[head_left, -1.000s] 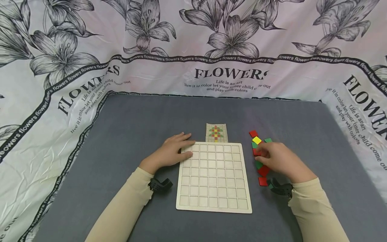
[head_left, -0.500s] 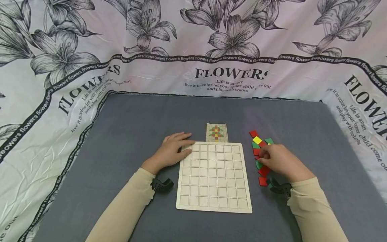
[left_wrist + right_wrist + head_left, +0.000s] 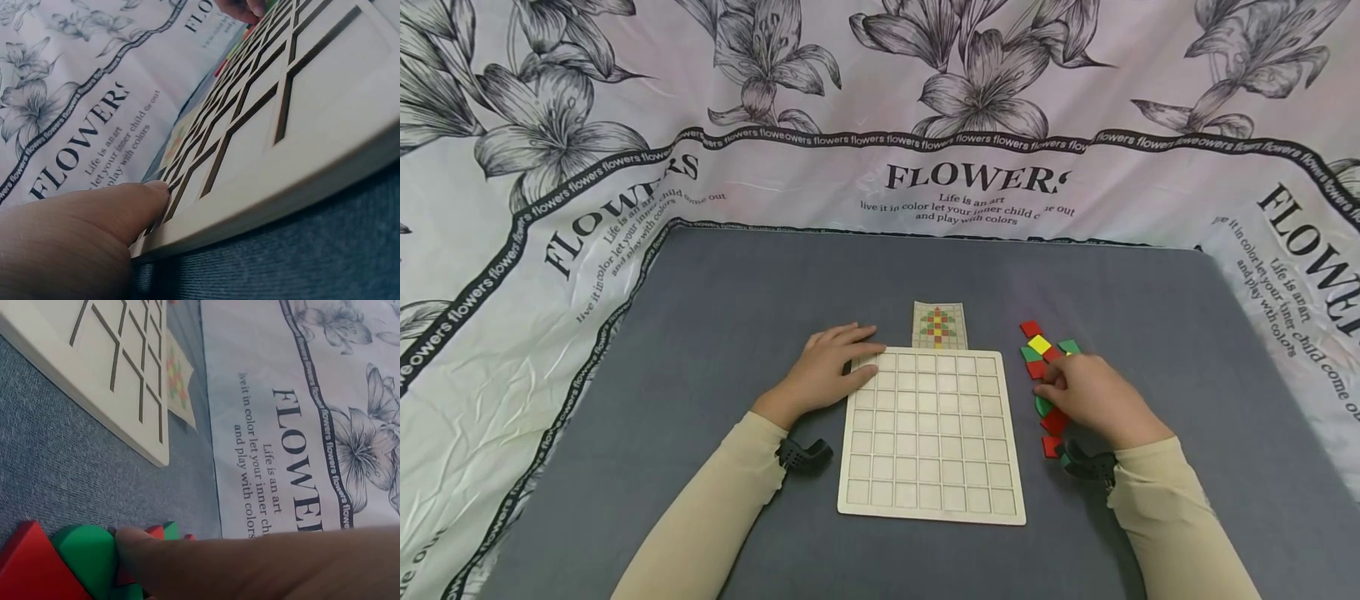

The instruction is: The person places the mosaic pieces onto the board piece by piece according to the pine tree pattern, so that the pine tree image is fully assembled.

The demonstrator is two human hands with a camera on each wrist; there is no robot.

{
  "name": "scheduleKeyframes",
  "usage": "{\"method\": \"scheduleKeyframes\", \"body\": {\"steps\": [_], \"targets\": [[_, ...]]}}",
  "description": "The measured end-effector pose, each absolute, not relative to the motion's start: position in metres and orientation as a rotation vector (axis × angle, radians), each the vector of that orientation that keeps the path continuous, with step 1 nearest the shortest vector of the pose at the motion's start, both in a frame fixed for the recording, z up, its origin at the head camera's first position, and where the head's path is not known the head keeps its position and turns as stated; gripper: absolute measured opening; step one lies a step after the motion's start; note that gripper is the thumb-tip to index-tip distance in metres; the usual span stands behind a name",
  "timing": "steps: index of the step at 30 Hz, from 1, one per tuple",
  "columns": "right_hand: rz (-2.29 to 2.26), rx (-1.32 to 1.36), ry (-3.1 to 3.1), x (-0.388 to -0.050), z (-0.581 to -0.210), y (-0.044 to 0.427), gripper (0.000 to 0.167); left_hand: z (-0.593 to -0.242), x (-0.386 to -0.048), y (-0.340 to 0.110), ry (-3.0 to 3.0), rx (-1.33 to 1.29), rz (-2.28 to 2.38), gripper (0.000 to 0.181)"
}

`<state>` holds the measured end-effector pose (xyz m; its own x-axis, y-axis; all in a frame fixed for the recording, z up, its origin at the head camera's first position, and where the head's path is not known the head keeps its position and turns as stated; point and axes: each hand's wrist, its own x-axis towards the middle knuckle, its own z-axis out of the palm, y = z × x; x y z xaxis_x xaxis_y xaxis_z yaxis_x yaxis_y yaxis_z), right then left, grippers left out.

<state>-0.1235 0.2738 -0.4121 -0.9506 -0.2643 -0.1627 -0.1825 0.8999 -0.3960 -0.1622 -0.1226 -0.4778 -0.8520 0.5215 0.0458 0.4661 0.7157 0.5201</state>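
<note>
A pale wooden grid board (image 3: 928, 433) lies flat on the grey table, its square cells bare. My left hand (image 3: 823, 371) rests on its upper left corner, fingers extended; the left wrist view shows the thumb (image 3: 147, 197) against the rim. To the right of the board, my right hand (image 3: 1093, 396) is bent down over a loose strip of small tiles. Among them are a red tile (image 3: 1053, 422), a yellow tile (image 3: 1040, 344) and a green tile (image 3: 1032, 354). In the right wrist view its thumb (image 3: 134, 550) touches red beside a rounded green tile (image 3: 87, 553). Whether it pinches one is hidden.
Behind the board's top edge lies a small pattern card (image 3: 938, 325) with a coloured tree-like design on a grid. A white flower-printed cloth (image 3: 970, 192) hangs behind and beside the grey table (image 3: 760, 275). Each wrist wears a black strap-on device.
The right hand stays over the tiles with small finger movements, and a green and a red tile near its fingertips have shifted slightly. The left hand keeps its place on the board.
</note>
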Motion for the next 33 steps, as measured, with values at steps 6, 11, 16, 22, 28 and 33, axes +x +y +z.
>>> {"method": "scheduleKeyframes", "body": {"steps": [6,11,16,22,28,33], "targets": [[-0.555,-0.34,2.863,-0.124,-0.409,0.27,0.023,-0.477,-0.164,-0.122,2.823,0.827,0.813,0.044],[-0.56,-0.339,2.869,-0.126,-0.408,0.269,0.019,-0.476,-0.164,-0.123,2.823,0.829,0.829,0.044],[-0.546,-0.348,2.895,-0.125,-0.407,0.268,0.019,-0.475,-0.163,-0.122,2.833,0.832,0.828,0.044],[-0.571,-0.406,2.972,-0.124,-0.405,0.263,0.014,-0.475,-0.162,-0.123,2.827,0.829,0.815,0.044],[-0.679,-0.47,2.972,-0.123,-0.403,0.254,0.007,-0.474,-0.162,-0.124,2.819,0.83,0.809,0.044],[-0.759,-0.522,2.894,-0.126,-0.406,0.241,0.005,-0.474,-0.162,-0.122,2.818,0.825,0.816,0.044]]}}
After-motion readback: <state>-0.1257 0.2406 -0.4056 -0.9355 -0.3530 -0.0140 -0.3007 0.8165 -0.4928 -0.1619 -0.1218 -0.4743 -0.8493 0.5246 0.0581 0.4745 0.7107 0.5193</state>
